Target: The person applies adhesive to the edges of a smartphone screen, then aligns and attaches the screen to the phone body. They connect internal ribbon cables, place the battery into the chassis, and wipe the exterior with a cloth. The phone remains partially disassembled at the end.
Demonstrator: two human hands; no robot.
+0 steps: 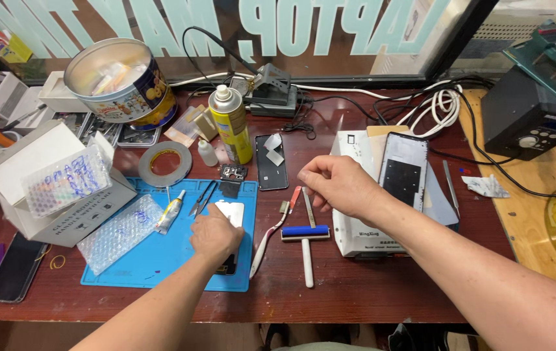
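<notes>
White-backed phone [231,213] flat on blue mat [161,260]

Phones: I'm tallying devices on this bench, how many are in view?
3 that I can tell: one under the left hand on the blue mat, a dark phone at the table's left edge, and an opened phone beside the yellow spray can. Others may be hidden.

I see free tabletop [369,286] at the front edge; the roller [306,235] and toothbrush [266,237] block between my hands.
</notes>
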